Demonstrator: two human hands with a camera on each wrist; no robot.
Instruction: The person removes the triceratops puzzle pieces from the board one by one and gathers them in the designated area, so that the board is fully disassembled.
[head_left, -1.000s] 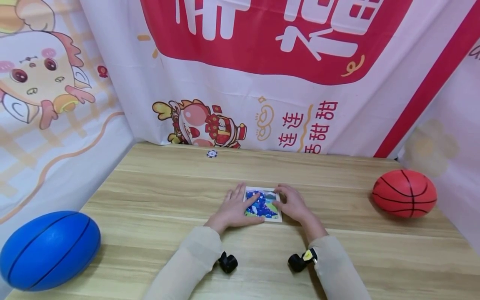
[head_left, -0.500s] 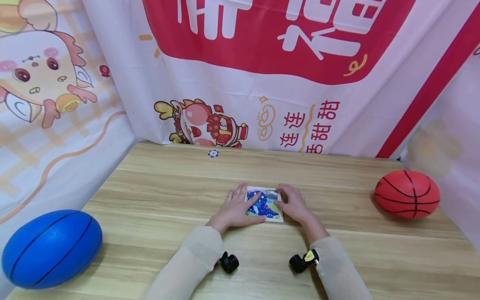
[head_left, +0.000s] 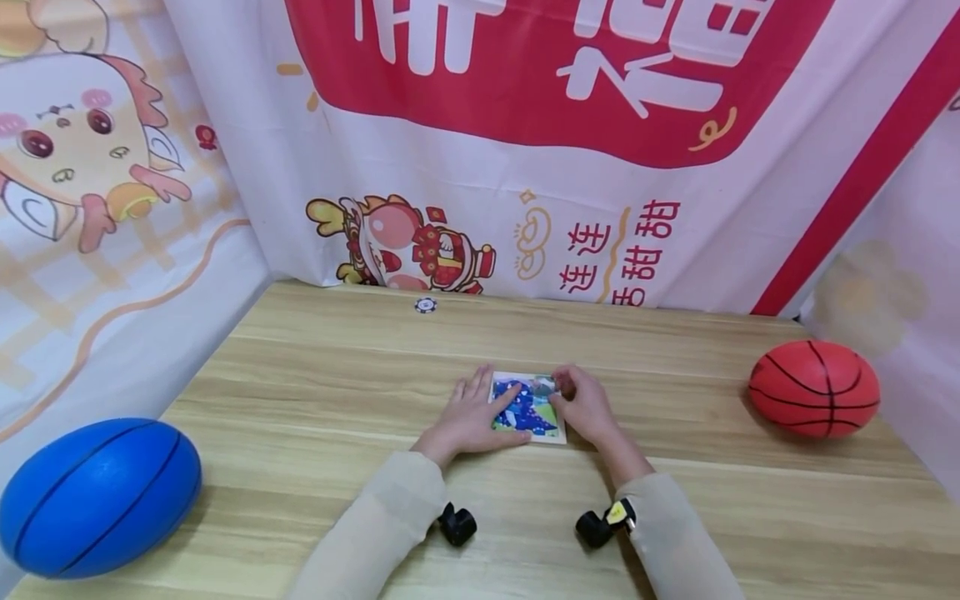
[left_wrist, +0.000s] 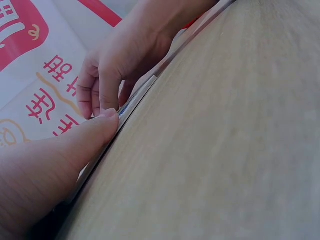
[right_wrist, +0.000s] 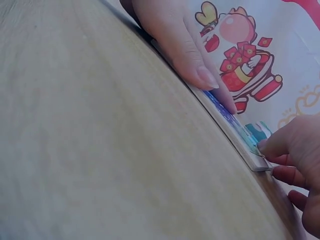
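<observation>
A small picture puzzle (head_left: pixel 536 417) in a pale, thin frame lies flat near the middle of the table. My left hand (head_left: pixel 468 421) rests on its left part with fingers spread, the thumb along the near edge. At the right side, my right hand (head_left: pixel 588 408) pinches a teal and white puzzle piece (right_wrist: pixel 257 131) between thumb and fingers. In the right wrist view that piece stands tilted up from the board near its corner. The left wrist view shows the left thumb (left_wrist: pixel 95 135) on the frame, while the puzzle's face is mostly hidden there.
A blue ball (head_left: pixel 101 498) sits at the table's left and a red ball (head_left: pixel 814 388) at its right. One poker chip (head_left: pixel 426 305) lies by the back edge. Behind the wooden table (head_left: pixel 337 367) hangs a printed cloth (head_left: pixel 450 167).
My right hand's fingers have drawn in at the puzzle's upper right, and the piece there has tipped up slightly. The left hand has stayed in place.
</observation>
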